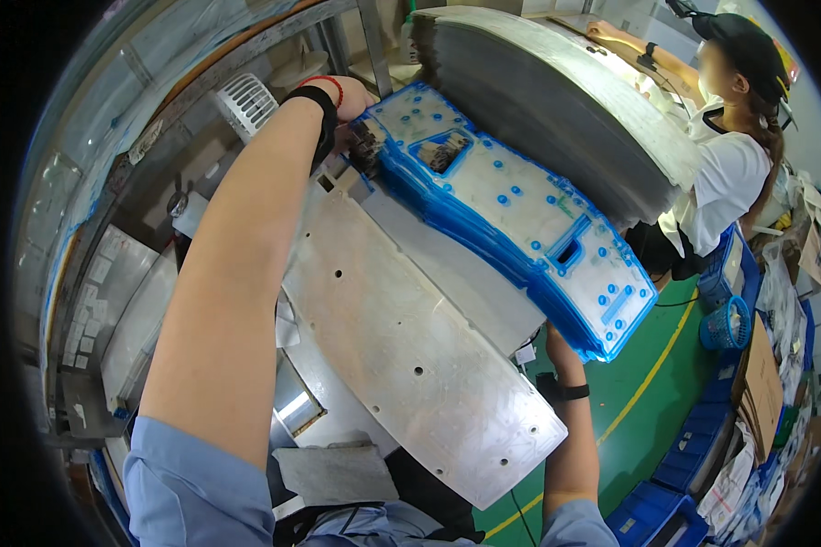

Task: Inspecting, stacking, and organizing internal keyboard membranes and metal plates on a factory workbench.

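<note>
A long, curved, light grey panel [511,205] is tilted between my two hands. Bright blue coating or masking lines its edges, blue dots cover its face, and it has two cut-outs. My left hand [354,97] grips its far left end, beside a dark, rough patch [365,146]; the fingers are partly hidden. At the near right end, my right hand [560,351] holds the panel from below, its fingers mostly covered by it. Below lies a curved bare metal plate [397,333] with several small holes.
Behind the panel stands a large curved metal piece [556,100] with a dark grey side. A co-worker [734,173] in a black cap is at the right back. Blue bins [652,515] and a blue basket [726,324] line the right. A grey cloth [335,474] lies near me.
</note>
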### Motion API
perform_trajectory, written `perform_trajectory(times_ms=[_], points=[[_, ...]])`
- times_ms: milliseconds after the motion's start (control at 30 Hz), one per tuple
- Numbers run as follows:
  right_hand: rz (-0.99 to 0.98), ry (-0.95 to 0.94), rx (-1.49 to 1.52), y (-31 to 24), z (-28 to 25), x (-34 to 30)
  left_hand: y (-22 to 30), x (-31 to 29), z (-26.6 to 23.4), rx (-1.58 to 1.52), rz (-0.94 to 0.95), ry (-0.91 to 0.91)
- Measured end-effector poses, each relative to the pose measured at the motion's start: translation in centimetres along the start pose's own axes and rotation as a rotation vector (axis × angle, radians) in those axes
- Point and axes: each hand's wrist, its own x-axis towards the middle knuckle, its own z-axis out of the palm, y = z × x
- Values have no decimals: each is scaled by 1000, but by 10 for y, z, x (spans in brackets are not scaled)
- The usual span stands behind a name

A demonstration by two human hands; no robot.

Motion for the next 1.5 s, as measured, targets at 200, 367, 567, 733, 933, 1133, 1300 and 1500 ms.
perform_trajectory(times_ms=[200,367,567,733,933,1133,1300,1500], points=[[34,-13,42,-8,-5,2,4,-1,-1,74,31,38],[8,52,25,-6,-9,-1,1,0,2,-34,1,-4],[494,-140,8,-27,-46,-19,-7,3,-1,119,56,-68],[512,107,354,-20,-52,-26,7,-11,0,40,-1,-47],[217,400,1354,-48,-68,-2,-8,2,4,-30,51,-26],[333,273,1755,-125,-119,-2,2,-16,-2,-178,-28,-94],[285,269,1406,-117,-117,4,13,-16,0,-108,52,5],[229,222,1369,-123,-121,5,-24,12,-3,-248,163,27]])
